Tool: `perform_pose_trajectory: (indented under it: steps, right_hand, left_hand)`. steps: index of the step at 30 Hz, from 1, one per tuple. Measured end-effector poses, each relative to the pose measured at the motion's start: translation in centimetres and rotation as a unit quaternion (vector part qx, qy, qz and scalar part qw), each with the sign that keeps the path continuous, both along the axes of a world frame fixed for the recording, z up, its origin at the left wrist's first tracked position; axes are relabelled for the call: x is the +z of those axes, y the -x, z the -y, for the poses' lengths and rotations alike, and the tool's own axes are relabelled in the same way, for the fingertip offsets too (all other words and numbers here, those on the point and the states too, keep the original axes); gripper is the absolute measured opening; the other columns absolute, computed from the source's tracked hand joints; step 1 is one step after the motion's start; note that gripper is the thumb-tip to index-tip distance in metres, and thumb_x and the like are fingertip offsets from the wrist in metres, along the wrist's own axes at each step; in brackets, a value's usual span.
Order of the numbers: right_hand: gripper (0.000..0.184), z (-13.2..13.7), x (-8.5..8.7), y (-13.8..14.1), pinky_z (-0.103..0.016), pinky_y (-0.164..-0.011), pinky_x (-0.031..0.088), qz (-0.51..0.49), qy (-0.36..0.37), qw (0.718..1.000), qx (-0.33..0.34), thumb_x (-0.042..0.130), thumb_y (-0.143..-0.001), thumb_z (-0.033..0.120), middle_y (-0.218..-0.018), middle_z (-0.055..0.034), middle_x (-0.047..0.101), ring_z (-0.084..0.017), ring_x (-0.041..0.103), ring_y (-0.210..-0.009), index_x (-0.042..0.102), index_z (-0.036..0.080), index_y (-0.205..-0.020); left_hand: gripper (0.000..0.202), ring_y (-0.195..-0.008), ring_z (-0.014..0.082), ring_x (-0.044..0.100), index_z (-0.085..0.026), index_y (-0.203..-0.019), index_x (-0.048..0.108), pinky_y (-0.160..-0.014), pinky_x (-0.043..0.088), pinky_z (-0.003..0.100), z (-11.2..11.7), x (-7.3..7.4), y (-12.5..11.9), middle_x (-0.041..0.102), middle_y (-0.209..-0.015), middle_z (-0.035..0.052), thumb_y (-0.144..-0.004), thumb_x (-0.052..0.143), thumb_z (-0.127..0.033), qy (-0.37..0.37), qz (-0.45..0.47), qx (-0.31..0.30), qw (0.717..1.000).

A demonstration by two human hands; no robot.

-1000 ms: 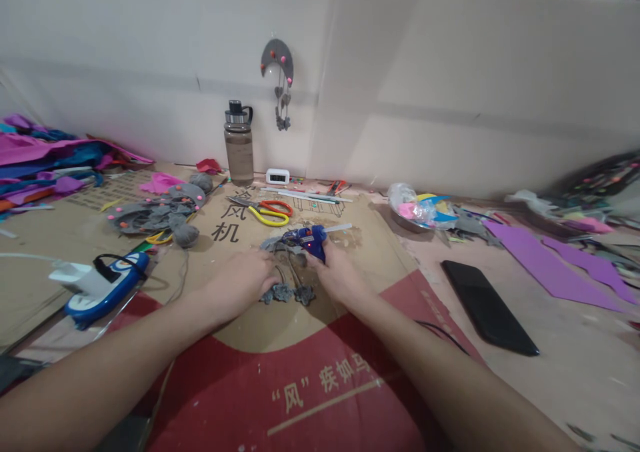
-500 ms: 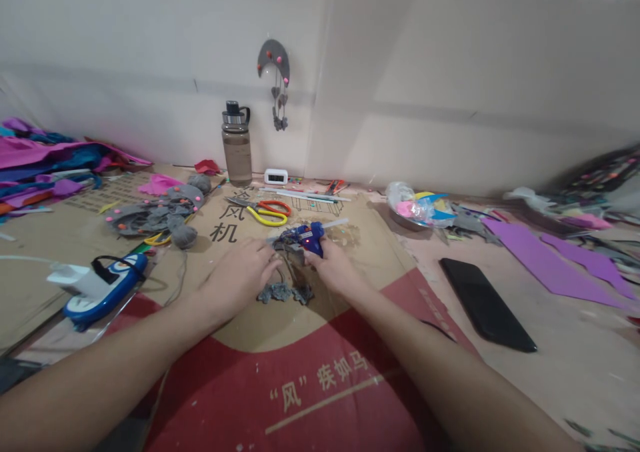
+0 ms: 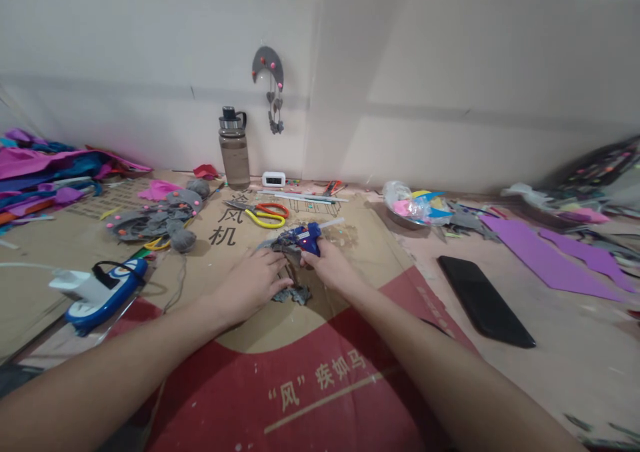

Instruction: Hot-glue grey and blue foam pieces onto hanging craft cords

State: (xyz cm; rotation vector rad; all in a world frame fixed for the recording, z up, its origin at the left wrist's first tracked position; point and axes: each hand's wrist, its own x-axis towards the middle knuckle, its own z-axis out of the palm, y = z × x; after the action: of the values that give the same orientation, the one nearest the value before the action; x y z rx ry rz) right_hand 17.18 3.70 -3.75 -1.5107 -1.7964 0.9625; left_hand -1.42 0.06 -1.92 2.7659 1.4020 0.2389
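My right hand (image 3: pixel 334 265) is wrapped round the handle of a blue hot glue gun (image 3: pixel 309 237), whose clear glue stick (image 3: pixel 333 223) pokes out at the back. The gun's nozzle points left, over a grey felt piece (image 3: pixel 269 245) lying on the cardboard. Fingers stretched and thumb apart, my left hand (image 3: pixel 257 280) lies flat beside and partly over that felt. Below the gun, small grey felt shapes (image 3: pixel 295 295) rest between the two hands. The left hand partly hides them and the cords leading to them.
Behind my hands lie red-and-yellow scissors (image 3: pixel 263 213). A water bottle (image 3: pixel 234 155) and small clock (image 3: pixel 274 179) stand by the wall, under a hanging grey moon ornament (image 3: pixel 267 65). Left are a power strip (image 3: pixel 107 299) and grey yarn (image 3: pixel 183 239); right, a phone (image 3: pixel 485 301) and purple felt (image 3: pixel 545 255).
My left hand has slid slightly right and down, its thumb now covering more of the small felt shapes. The glue gun stays in my right hand, nearly in place. The view has shifted a little.
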Motion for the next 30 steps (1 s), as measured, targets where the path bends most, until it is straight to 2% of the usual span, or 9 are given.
perform_pose_trajectory:
  steps: [6,14,18,25,30]
  right_hand:
    - [0.012,-0.3,-0.2,-0.2,-0.028,-0.074,0.044,-0.06,-0.012,0.998,0.001,0.05,-0.079,0.025,-0.08,-0.0039,0.067,-0.016,0.061,-0.075,0.058,0.016,-0.081]
    - [0.016,-0.1,0.8,-0.7,-0.027,-0.067,0.043,-0.079,-0.027,0.996,-0.016,0.049,-0.078,0.028,-0.078,-0.003,0.065,-0.015,0.057,-0.069,0.06,0.016,-0.081]
    - [0.017,-0.1,1.0,-1.7,-0.027,-0.064,0.043,-0.065,-0.011,0.998,0.0,0.05,-0.078,0.03,-0.076,-0.002,0.064,-0.015,0.055,-0.065,0.06,0.017,-0.083]
    - [0.009,-0.4,1.7,-3.5,-0.027,-0.059,0.045,-0.085,0.028,0.996,0.022,0.051,-0.078,0.025,-0.078,-0.0037,0.066,-0.015,0.057,-0.064,0.058,0.019,-0.08]
    - [0.007,-0.7,1.2,-3.5,-0.027,-0.06,0.045,-0.108,0.046,0.991,0.071,0.053,-0.078,0.026,-0.074,-0.003,0.065,-0.014,0.056,-0.061,0.057,0.019,-0.08]
  left_hand:
    - [0.048,-0.114,0.0264,0.049,-0.016,-0.119,0.059,-0.099,0.032,0.043,-0.1,-0.1,0.0,0.059,-0.122,0.0115,-0.088,0.04,-0.049,0.004,0.005,0.004,1.0]
    - [0.043,-0.113,0.0259,0.05,-0.017,-0.115,0.061,-0.1,0.034,0.043,-0.2,-0.1,0.1,0.058,-0.122,0.0113,-0.088,0.043,-0.046,0.01,0.026,-0.006,1.0]
    - [0.043,-0.116,0.0257,0.048,-0.017,-0.116,0.06,-0.099,0.036,0.041,-0.3,-0.3,0.2,0.054,-0.127,0.0115,-0.088,0.044,-0.045,0.003,0.036,-0.014,0.999]
    - [0.048,-0.118,0.0276,0.046,-0.018,-0.121,0.057,-0.101,0.032,0.046,-0.2,-0.3,0.2,0.055,-0.128,0.0109,-0.088,0.041,-0.048,0.004,0.017,0.003,1.0]
    - [0.049,-0.118,0.0272,0.047,-0.016,-0.121,0.056,-0.1,0.033,0.045,-0.2,-0.5,0.2,0.055,-0.129,0.0113,-0.088,0.039,-0.049,-0.008,0.015,0.001,1.0]
